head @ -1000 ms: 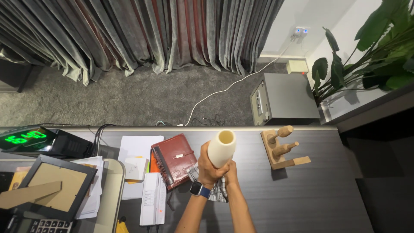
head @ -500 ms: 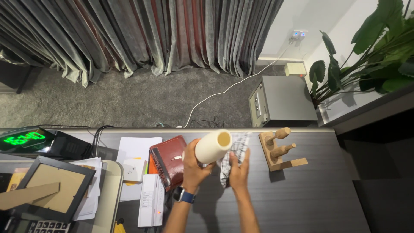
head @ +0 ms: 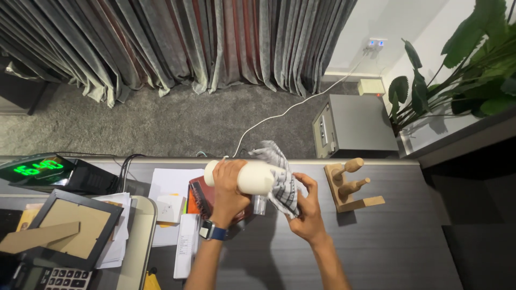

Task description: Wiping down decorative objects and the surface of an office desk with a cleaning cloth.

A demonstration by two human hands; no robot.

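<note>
My left hand (head: 227,185) grips a cream cylindrical vase (head: 248,176), held sideways above the dark desk (head: 376,241). Its narrow end points left past my fingers. My right hand (head: 306,207) holds a checked black-and-white cloth (head: 280,177) pressed over the vase's right end. The cloth drapes up and over that end and hides the opening. A dark watch with a blue strap sits on my left wrist.
A red leather organiser (head: 201,196) lies under my left hand, beside white papers (head: 169,188). A wooden peg stand (head: 349,185) stands to the right. At the left are a digital clock (head: 37,171), a picture frame (head: 70,228) and a calculator (head: 54,278). A grey safe (head: 352,126) sits on the carpet beyond.
The vase has turned from pointing its opening at me to lying sideways. The cloth has moved from beside the vase up over its right end, with my right hand behind it.
</note>
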